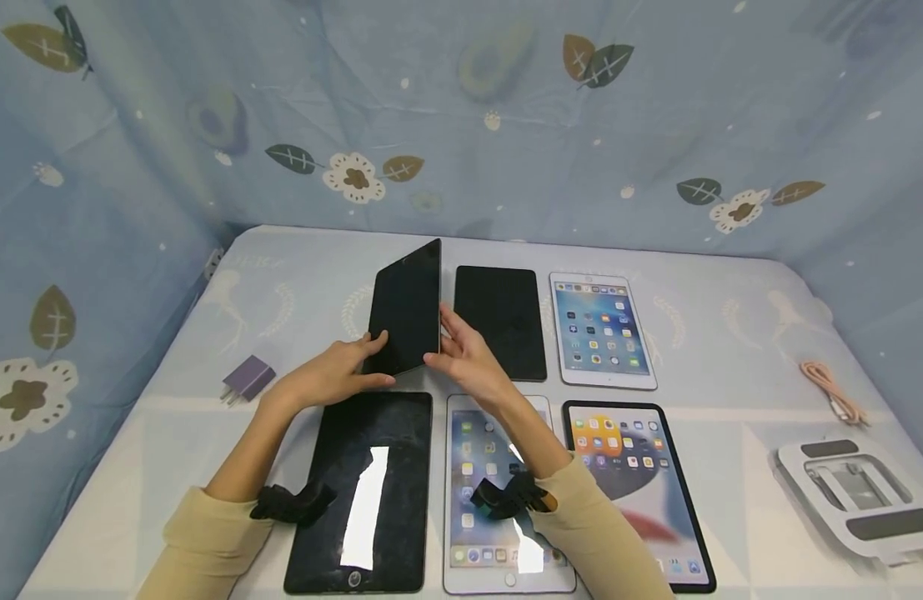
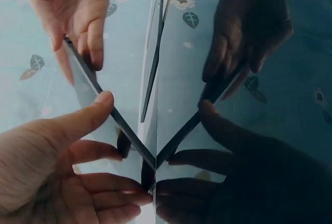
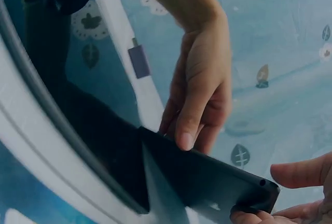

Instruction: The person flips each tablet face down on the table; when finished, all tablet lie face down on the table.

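A dark tablet (image 1: 407, 308) stands tilted up on its lower edge in the back row, its black screen facing left and toward me. My left hand (image 1: 332, 372) grips its lower left corner, thumb along the edge in the left wrist view. At the lower right side edge, my right hand (image 1: 467, 354) holds it with fingers behind. Below lies a large black tablet (image 1: 404, 500) with a bright glare. Beside it are a white tablet (image 1: 469, 467) with its screen lit, partly under my right forearm, and a black-framed tablet (image 1: 634, 467), also lit.
A black tablet (image 1: 499, 325) lies face-down or dark right of my hands, then a small white lit tablet (image 1: 599, 329). A purple charger plug (image 1: 249, 379) sits left. Far right are a coiled cable (image 1: 832, 390) and a white-grey folding stand (image 1: 859, 496). Patterned curtains surround the table.
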Motion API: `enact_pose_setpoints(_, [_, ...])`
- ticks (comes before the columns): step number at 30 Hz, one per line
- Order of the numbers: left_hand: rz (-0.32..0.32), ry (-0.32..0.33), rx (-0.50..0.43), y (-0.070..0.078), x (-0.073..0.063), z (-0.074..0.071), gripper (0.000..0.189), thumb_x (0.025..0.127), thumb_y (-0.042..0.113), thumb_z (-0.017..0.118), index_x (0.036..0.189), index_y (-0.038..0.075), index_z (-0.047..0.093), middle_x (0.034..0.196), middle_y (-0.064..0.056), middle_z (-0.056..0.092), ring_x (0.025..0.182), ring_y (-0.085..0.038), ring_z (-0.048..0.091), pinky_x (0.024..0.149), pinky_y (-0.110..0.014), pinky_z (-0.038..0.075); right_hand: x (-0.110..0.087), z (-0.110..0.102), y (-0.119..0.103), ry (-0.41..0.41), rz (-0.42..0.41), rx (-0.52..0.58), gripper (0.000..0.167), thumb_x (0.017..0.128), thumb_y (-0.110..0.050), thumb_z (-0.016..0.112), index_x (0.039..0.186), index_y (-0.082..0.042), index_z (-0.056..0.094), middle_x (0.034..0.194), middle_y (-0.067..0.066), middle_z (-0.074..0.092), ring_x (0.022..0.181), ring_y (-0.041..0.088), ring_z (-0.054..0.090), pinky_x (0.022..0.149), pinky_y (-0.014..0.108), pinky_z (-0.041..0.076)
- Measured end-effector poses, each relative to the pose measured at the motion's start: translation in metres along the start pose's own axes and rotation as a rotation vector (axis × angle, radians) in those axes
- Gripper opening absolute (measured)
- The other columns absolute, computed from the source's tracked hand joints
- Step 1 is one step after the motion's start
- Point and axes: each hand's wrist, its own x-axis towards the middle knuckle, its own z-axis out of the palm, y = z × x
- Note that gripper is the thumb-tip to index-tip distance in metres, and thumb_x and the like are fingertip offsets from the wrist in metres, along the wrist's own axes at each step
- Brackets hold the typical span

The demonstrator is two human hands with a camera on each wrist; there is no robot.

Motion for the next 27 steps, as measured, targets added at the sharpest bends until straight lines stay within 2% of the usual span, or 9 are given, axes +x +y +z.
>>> enact_pose_setpoints(4, [0.029,0.003,-0.043,0.002,0.0,0.003,0.075,0.096,0.034,0.057,0.148,-0.007,0.023,0.151,-0.034,0.022,0.138,-0.045,0.032,0.11,-0.057,0.032,-0.004,0.001,-0.004,-0.026,-0.045,-0.065,0.078,0.093,0.007,0.048,0.153,0.0,-0.002,0.162,0.016,-0.001,0.146,0.033,0.019,0.112,0.048,0.03])
enact_pose_setpoints(9, [0.043,0.014,-0.071,0.004,-0.001,0.005,0.074,0.097,0.034,0.055,0.149,-0.006,0.02,0.152,-0.03,0.024,0.14,-0.043,0.03,0.111,-0.056,0.031,-0.006,0.003,-0.006,-0.048,-0.108,-0.089,0.076,0.095,0.006,0.047,0.152,0.002,-0.002,0.162,0.017,0.0,0.147,0.032,0.018,0.111,0.044,0.031])
enact_pose_setpoints(14, [0.05,0.027,-0.092,0.003,-0.001,0.007,0.075,0.097,0.036,0.055,0.15,-0.003,0.019,0.154,-0.025,0.025,0.14,-0.041,0.031,0.111,-0.056,0.031,-0.007,0.004,-0.007,-0.021,-0.145,-0.141,0.07,0.097,0.003,0.046,0.152,0.004,0.002,0.161,0.019,0.006,0.147,0.03,0.019,0.11,0.038,0.032])
enact_pose_setpoints(18, [0.069,0.027,-0.151,0.002,0.002,0.01,0.076,0.097,0.037,0.054,0.152,0.0,0.016,0.156,-0.021,0.023,0.142,-0.038,0.029,0.112,-0.056,0.03,-0.009,0.005,-0.009,-0.005,-0.175,-0.183,0.067,0.098,0.001,0.045,0.151,0.006,0.004,0.16,0.02,0.008,0.147,0.029,0.019,0.111,0.036,0.032])
enact_pose_setpoints(22, [0.074,0.008,-0.228,0.002,0.005,0.014,0.077,0.098,0.038,0.053,0.154,0.007,0.012,0.159,-0.016,0.018,0.145,-0.036,0.024,0.114,-0.057,0.025,-0.011,0.006,-0.011,0.01,-0.186,-0.222,0.066,0.099,-0.001,0.044,0.151,0.005,0.004,0.161,0.019,0.006,0.148,0.028,0.015,0.113,0.034,0.029])
enact_pose_setpoints(27, [0.078,0.009,-0.249,0.003,0.008,0.017,0.074,0.098,0.038,0.053,0.154,0.01,0.013,0.159,-0.014,0.019,0.145,-0.035,0.024,0.115,-0.056,0.025,-0.014,0.008,-0.013,0.034,-0.186,-0.305,0.064,0.1,-0.004,0.045,0.151,0.005,0.007,0.161,0.017,0.006,0.148,0.027,0.013,0.117,0.037,0.023])
